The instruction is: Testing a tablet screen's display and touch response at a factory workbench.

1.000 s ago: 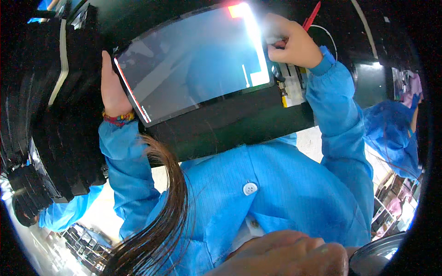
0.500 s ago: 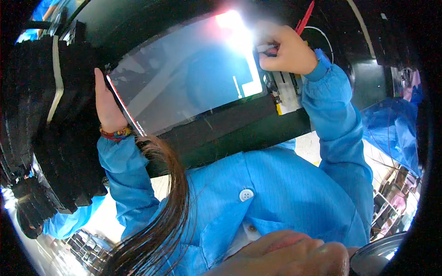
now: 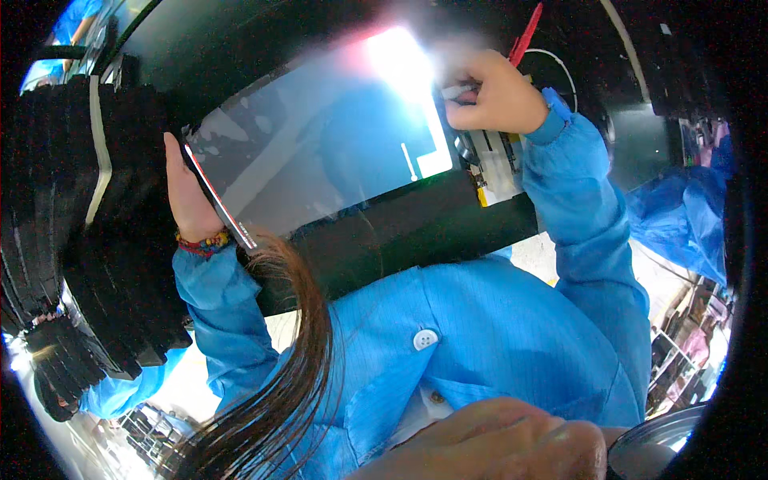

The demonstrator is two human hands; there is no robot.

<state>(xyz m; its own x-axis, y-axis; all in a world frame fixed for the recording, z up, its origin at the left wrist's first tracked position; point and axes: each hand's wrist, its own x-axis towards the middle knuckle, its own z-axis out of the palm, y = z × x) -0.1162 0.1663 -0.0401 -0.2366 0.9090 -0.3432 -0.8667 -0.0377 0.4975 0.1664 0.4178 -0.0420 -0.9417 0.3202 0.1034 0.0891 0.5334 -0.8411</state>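
Observation:
A glossy, dark flat screen panel (image 3: 296,148) lies at a slant on the dark bench, with a glaring white reflection on its far right part. Along its left edge runs a thin strip with red and white lines. Against that edge rests my left hand (image 3: 186,188), seen side-on with its fingers stretched out straight. My right hand (image 3: 500,96) is at the panel's right edge, thumb and fingers pinched together. Something small and whitish shows between these fingertips, but I cannot make out what it is. Glare and blur hide the far side of this hand.
A tall stack of black trays or pads (image 3: 48,184) stands left of my left hand. Beyond my right hand are a red pointed tool (image 3: 526,36) and a white cable (image 3: 560,60). A small light-coloured plate with a yellow corner (image 3: 498,172) lies beside my right wrist.
The whole view has tilted slightly. Both hands keep to the same edges of the panel, and my right fingers remain pinched.

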